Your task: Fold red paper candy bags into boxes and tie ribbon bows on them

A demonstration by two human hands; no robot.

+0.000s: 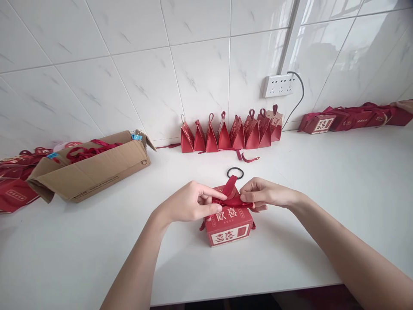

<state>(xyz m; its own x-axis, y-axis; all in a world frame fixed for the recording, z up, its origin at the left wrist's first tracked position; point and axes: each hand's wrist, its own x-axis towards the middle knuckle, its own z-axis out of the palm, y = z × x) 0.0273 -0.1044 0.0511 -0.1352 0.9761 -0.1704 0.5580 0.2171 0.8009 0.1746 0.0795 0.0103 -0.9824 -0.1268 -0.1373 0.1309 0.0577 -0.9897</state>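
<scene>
The white, smooth-topped table runs from its near edge back to the wall. Near its front middle sits a red cardboard gift box with white panels and pale Chinese characters, its decorated end towards the viewer. A dark red satin ribbon lies across the top, one tail sticking up at the back.

The left hand rests at the left of the ribbon, index finger and thumb apart at its middle; whether they grip any of it cannot be told. The right hand pinches the ribbon's right side between thumb and finger.

Just behind the box lies a thin black ring, and beyond it a short curved dark red strip.

To the left, a long open brown cardboard carton holds more dark red ribbon, with red printed boxes beside it. Along the wall stand a row of small red triangular-ended paper boxes topped with loops and, farther right, several ribboned red boxes. A white multi-socket outlet with a black cable is fixed to the white marbled tile wall.
</scene>
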